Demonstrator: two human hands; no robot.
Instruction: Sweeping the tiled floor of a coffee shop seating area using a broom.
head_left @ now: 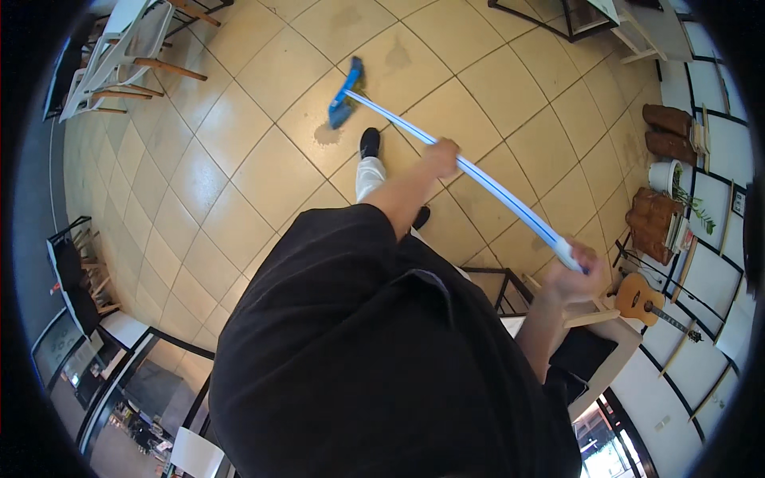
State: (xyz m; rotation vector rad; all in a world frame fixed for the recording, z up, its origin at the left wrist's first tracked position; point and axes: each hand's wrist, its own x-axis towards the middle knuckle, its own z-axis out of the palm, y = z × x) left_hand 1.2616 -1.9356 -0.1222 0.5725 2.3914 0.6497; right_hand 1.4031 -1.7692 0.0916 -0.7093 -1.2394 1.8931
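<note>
A broom with a blue head (347, 94) and a long white-and-blue striped handle (502, 195) runs slantwise across the floor in front of me. My left hand (442, 157) is closed round the middle of the handle. Up at the handle's white top end, my right hand (577, 275) is wrapped round it. The broom head touches the tiles just beyond my dark shoe (370, 143). A darker fringe shows along the head's right side; I cannot tell whether it is bristles or dirt. Beside the head lies a brownish patch (326, 135) on the floor.
Beige tiles (239, 135) cover the floor, with more dull patches (397, 54) farther off. White chairs (127, 56) with wooden legs stand at far left. Along the right wall are brown leather bags (653, 223), a potted plant (664, 177) and a guitar (637, 299). A chair (590, 350) stands near my right arm.
</note>
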